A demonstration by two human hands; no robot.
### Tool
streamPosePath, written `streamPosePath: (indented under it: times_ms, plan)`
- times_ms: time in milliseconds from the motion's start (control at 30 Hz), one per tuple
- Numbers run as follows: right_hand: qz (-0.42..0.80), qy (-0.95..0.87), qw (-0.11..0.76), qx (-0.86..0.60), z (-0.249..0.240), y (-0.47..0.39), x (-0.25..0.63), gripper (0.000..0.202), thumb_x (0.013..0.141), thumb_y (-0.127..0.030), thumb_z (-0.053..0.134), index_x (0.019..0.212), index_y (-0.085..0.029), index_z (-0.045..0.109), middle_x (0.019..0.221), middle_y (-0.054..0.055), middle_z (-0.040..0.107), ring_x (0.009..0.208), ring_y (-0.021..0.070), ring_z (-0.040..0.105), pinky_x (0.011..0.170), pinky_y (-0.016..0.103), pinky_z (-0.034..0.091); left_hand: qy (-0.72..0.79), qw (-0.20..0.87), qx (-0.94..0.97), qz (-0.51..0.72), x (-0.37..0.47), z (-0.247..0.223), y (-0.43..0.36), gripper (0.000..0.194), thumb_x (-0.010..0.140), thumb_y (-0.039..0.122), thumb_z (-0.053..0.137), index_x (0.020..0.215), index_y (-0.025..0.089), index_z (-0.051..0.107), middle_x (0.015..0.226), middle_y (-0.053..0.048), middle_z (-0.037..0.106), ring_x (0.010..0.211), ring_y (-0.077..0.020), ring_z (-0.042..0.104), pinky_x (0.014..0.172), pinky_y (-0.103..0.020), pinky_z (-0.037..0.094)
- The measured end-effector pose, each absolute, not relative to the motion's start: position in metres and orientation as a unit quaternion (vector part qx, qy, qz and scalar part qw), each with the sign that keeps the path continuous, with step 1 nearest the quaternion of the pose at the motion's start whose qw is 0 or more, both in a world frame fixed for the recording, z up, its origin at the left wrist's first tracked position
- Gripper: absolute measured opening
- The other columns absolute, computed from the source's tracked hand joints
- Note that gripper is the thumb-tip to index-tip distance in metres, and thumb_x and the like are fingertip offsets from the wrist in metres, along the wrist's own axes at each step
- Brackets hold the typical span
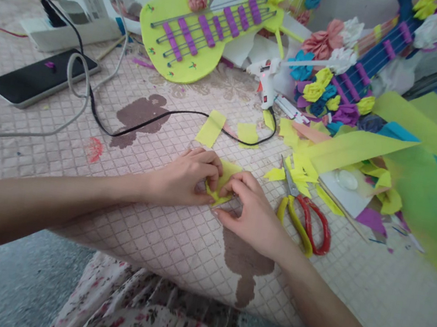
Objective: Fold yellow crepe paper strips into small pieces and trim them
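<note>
Yellow paper piece lay flat on the quilted mat directly between the hands, pinched equally close by left hand and right hand fingertips.

Both forearms converge, left hand and right hand pinching, fingertips touching.

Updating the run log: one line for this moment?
left hand + right hand: pinching yellow paper piece | scissors: right of hands | glue gun: behind
</note>
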State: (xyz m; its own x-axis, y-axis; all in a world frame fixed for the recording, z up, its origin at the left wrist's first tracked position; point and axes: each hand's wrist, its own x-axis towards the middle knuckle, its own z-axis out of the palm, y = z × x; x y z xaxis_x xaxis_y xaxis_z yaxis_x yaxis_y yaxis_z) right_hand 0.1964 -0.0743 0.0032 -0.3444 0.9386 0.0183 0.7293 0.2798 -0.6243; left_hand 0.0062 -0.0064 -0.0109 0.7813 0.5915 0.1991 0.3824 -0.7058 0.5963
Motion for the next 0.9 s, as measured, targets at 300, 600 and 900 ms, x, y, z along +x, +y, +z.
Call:
streamPosePath:
  times_ms: [300,600,900]
  plan:
    - [0.283,-0.778,0.209,-0.521,0.004,-0.074,0.199,0.024,0.073,-0.021,0.072,0.088,-0.022,0.053,0.101,0.005,0.05,0.101,0.0217,0.051,0.087,0.038,0.045,0.238,0.276,0.915,0.177,0.001,-0.01,-0.003,0.037,0.063,0.039,0.081,0.083,0.017,0.059,0.105,-0.007,0.057,0.099,-0.0234,0.05,0.088,-0.039,0.039]
    - [0.285,-0.775,0.236,-0.512,-0.002,-0.071,0.201,0.013,0.083,-0.008,0.054,0.087,-0.02,0.053,0.094,0.004,0.05,0.092,0.0176,0.052,0.081,0.033,0.045,0.235,0.306,0.897,0.217,0.004,-0.011,0.002,0.004,0.082,0.018,0.06,0.082,0.016,0.057,0.089,-0.004,0.058,0.088,-0.0168,0.054,0.083,-0.032,0.041]
    - [0.253,-0.729,0.325,-0.547,-0.008,-0.07,0.202,0.02,0.082,-0.01,0.053,0.098,-0.022,0.05,0.1,0.005,0.048,0.075,0.0136,0.054,0.07,0.032,0.05,0.236,0.326,0.885,0.234,0.003,-0.011,0.003,0.011,0.08,0.019,0.062,0.09,0.017,0.058,0.093,-0.005,0.061,0.092,-0.019,0.055,0.086,-0.035,0.044]
